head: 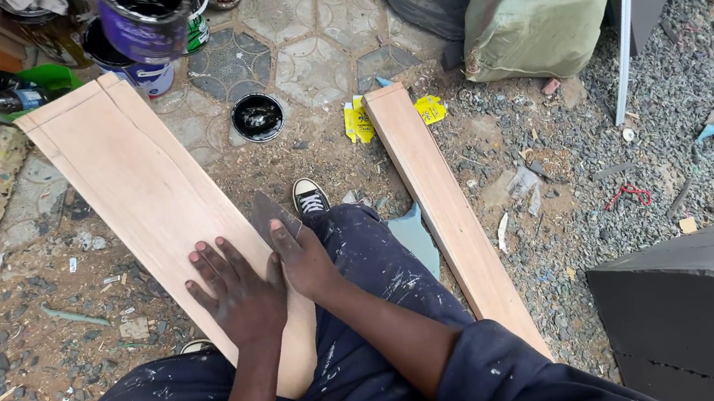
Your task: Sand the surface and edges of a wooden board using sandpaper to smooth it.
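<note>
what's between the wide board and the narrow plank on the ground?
Head view: the person's leg in paint-spattered navy trousers and black sneaker lie between the wide board and narrow plank, plus bare dirt farther up.

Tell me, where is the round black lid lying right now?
In the head view, the round black lid lies on the paved ground at upper centre, between the wide pale wooden board and the narrow wooden plank, below the paint cans.

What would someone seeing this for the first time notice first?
Two hands meet at the centre: the left hand lies flat on a wide pale board across the lap, while the right hand presses a grey sheet against its edge. A narrower plank lies on gravel to the right.
</note>
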